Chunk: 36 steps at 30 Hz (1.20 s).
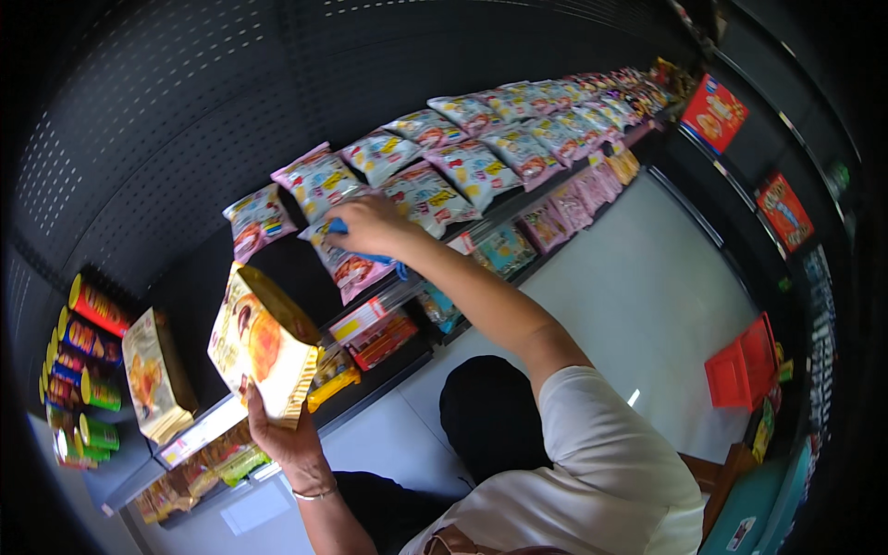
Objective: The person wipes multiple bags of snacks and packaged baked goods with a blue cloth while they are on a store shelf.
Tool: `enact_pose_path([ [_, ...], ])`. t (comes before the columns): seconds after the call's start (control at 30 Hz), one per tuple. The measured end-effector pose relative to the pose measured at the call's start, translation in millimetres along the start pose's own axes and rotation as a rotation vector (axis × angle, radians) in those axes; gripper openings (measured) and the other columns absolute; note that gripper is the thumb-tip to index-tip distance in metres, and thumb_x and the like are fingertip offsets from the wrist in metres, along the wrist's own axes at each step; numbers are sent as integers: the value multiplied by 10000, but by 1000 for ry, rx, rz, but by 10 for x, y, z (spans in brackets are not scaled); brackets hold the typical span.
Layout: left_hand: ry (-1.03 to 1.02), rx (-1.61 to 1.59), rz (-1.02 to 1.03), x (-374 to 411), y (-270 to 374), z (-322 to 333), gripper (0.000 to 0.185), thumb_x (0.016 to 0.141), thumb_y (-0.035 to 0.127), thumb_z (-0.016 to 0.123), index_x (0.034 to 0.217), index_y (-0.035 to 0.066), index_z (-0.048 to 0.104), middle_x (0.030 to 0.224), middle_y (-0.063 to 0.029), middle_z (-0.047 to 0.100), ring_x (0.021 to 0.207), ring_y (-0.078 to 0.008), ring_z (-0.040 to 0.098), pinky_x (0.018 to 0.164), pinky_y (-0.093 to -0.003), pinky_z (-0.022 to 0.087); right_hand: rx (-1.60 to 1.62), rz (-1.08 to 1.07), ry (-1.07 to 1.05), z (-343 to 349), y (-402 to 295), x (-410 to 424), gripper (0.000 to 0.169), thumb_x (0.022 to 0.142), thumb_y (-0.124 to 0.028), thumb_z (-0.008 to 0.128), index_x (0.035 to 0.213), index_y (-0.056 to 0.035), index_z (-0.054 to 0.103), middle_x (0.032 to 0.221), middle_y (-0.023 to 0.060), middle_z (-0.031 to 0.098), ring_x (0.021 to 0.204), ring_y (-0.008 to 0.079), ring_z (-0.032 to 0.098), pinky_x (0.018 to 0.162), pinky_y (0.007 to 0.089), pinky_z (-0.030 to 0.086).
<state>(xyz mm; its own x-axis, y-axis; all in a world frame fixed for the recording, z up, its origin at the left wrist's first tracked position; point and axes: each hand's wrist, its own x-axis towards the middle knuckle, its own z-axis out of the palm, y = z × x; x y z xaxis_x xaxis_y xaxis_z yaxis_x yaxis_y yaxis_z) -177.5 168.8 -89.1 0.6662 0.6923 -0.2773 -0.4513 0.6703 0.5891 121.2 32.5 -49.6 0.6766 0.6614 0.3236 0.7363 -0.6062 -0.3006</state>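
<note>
In my left hand (288,430) is a cream and gold snack package (260,340) printed with baked pastry, held by its lower end above the shelf's front edge. A thin bracelet circles that wrist. My right hand (371,225) reaches over the shelf with a blue cloth (371,255) bunched under its fingers. The cloth lies against a pink and white snack bag (350,270) near the front edge, and the hand partly hides this bag. Behind it rests another pink and white bag (319,184), with a smaller-looking one (257,220) to its left.
Rows of similar bags (472,173) run along the shelf to the right. Several snack canisters (90,347) and a standing pastry package (156,378) occupy the left end. Lower shelves carry more packets (381,340). A red basket (742,368) is across the aisle.
</note>
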Motion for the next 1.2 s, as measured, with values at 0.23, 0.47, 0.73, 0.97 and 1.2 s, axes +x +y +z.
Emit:
enact_pose_path([
  [0.23,-21,43,38,17,-48,2,518,944,284,682,1382,45,542,1305,-90,659,1217,-233,623,1058,-429,442,50,-114,-71,-77,-7,-13,450,831,-436,763,1195,-172,734,1132,121,743,1040,305,709,923,423,535],
  [0.47,2,118,152,-26,-40,87,609,926,335,710,1411,23,514,1326,-101,628,1223,-232,602,1061,-433,435,596,3,127,-589,-448,-248,565,895,-390,730,1314,-32,611,1259,196,674,1090,331,685,946,418,546],
  [0.73,-170,413,366,-10,-122,-2,700,964,374,662,1504,31,377,1394,-140,572,1280,-277,576,1083,-454,455,939,-260,-184,-162,-790,-676,710,872,-497,758,1298,51,610,1167,215,707,1045,282,693,932,353,522],
  [0.97,-240,223,92,146,11,-236,691,981,393,575,1504,-7,364,1443,-198,527,1286,-349,575,1064,-516,498,1029,-189,-362,-151,-772,-667,689,839,-398,805,1332,39,605,1261,184,676,1156,243,645,1025,353,486],
  [1.2,-213,83,72,8,-20,209,560,904,129,732,1381,-14,475,1294,-161,645,1112,-271,693,964,-419,586,1562,314,-1,-363,-510,-711,557,930,-225,673,1440,-85,497,1253,130,622,1169,213,616,998,351,504],
])
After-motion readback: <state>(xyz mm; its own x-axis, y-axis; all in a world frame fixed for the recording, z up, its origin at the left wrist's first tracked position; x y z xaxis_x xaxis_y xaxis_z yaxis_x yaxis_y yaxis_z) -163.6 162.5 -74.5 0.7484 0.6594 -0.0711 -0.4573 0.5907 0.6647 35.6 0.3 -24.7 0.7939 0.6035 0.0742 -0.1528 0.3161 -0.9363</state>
